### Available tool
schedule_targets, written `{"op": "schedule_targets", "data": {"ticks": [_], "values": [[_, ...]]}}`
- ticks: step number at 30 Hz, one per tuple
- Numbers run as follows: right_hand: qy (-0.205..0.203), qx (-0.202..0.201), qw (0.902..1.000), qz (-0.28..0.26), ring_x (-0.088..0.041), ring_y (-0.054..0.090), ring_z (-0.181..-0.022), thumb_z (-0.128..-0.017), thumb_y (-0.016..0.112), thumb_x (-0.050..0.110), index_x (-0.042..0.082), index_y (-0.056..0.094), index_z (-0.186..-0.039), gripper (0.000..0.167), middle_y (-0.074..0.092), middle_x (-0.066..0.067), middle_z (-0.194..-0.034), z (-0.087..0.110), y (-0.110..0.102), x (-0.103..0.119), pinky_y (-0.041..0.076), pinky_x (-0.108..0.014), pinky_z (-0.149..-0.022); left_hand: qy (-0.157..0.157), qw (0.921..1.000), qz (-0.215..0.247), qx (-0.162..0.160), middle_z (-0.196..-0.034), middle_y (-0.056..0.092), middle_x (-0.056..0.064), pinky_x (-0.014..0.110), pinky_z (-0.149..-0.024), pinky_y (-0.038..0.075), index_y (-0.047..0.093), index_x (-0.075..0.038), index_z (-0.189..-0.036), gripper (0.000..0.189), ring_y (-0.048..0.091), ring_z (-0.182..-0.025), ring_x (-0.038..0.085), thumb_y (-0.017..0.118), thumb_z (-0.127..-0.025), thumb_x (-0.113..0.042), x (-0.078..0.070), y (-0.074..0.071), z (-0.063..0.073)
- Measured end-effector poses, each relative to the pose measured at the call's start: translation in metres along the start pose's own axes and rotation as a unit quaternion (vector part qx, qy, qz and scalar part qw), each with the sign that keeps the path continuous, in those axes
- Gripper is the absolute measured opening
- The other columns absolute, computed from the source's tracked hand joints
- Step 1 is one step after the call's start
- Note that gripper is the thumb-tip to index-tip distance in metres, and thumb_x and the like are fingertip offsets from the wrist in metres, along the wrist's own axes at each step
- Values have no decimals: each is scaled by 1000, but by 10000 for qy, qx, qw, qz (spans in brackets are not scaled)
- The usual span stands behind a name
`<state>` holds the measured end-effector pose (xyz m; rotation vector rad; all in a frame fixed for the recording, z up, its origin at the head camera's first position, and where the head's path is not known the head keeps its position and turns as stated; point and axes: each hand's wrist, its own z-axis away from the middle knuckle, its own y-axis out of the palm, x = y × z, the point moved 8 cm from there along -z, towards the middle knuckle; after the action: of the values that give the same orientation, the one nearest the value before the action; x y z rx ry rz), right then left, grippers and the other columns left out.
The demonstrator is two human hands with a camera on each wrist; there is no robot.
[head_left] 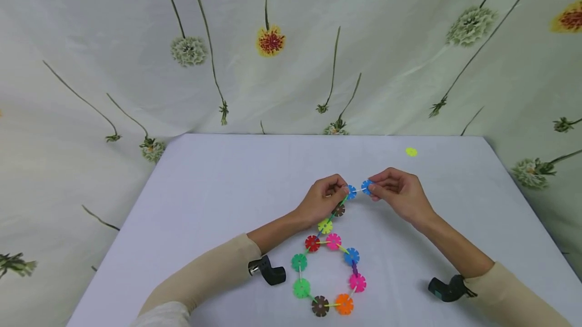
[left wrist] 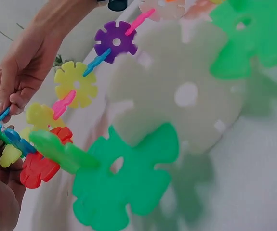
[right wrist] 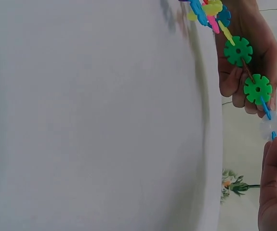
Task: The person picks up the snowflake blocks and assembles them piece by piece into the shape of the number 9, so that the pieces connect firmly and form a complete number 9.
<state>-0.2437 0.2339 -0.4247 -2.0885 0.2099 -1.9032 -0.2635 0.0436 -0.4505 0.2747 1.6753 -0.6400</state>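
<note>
A chain of coloured notched plastic discs, with a loop at its lower part, hangs from my left hand. The left fingers grip the chain near its upper end, beside a blue disc. To the right, my right hand pinches another blue disc between thumb and fingers. A clear disc links to that blue disc, whose edge shows at the fingertips in the right wrist view. Green discs run along the left hand there. The loop includes a red disc and an orange disc.
A loose yellow disc lies near the back edge of the white table. Behind the table hangs a flower-patterned cloth. A black wrist camera sits at the left sleeve, and another black camera at the right.
</note>
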Motion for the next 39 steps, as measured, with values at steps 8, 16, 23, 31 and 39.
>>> {"op": "schedule_targets", "data": {"ticks": [8, 16, 23, 31, 39], "values": [[-110, 349, 9993, -51, -25, 81, -91, -104, 71, 14, -3, 65, -123, 26, 76, -15, -108, -1, -1, 0, 66, -26, -82, -67, 10000, 1, 31, -88, 58, 1, 20, -70, 48, 65, -4, -110, 18, 53, -73, 9, 56, -112, -19, 1, -3, 1], [51, -184, 9962, 848, -15, 76, -93, -108, 67, 25, 0, 67, -127, 32, 70, -23, -121, -24, -43, -17, 64, -22, -80, -245, 9996, 46, -142, -88, 58, -1, 21, -71, 48, 64, -5, -111, 18, 52, -73, 10, 56, -113, -21, 11, -11, 5], [493, -912, 9676, 2303, -27, 66, -105, -105, 68, 24, 3, 67, -124, 28, 70, -21, -124, -52, -90, -46, 51, -22, -76, -265, 9996, 89, -106, -90, 58, 0, 20, -72, 48, 64, -6, -114, 19, 53, -75, 11, 55, -113, -23, 10, -12, 9], [1033, -1377, 9457, 2759, -42, 59, -112, -102, 66, 21, -6, 58, -132, 41, 61, -26, -120, -77, -118, -69, 49, -45, -86, -292, 9995, 118, -35, -91, 58, 1, 19, -73, 47, 63, -3, -115, 22, 53, -76, 10, 55, -114, -23, 8, -10, 10], [1430, -1025, 9267, 3321, -46, 58, -114, -105, 62, 26, -11, 57, -133, 47, 58, -30, -125, -93, -115, -80, 50, -60, -97, -314, 9994, 103, -22, -86, 57, -1, 20, -71, 46, 62, -3, -112, 21, 52, -72, 9, 54, -113, -22, 8, -10, 9]]}}
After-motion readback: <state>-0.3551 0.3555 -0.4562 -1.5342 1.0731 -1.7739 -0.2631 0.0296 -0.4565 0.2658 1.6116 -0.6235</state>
